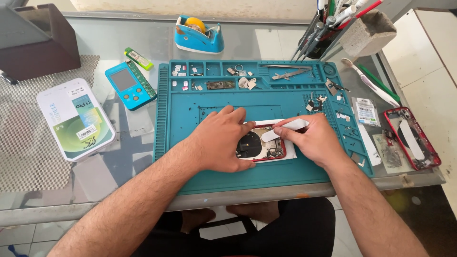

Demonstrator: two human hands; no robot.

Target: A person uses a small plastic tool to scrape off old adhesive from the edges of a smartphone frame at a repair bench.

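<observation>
Seen from above, a person's left hand [223, 140] lies flat over an opened red phone housing [262, 145], pressing it down at the middle of a teal silicone repair mat [190, 143] on a glass table [143, 33]. The right hand [312, 138] pinches a white adhesive strip [284, 129], its free end resting on the housing. Small screws and parts sit in the mat's upper compartments. A second red housing [414, 138] lies well apart, at the right.
</observation>
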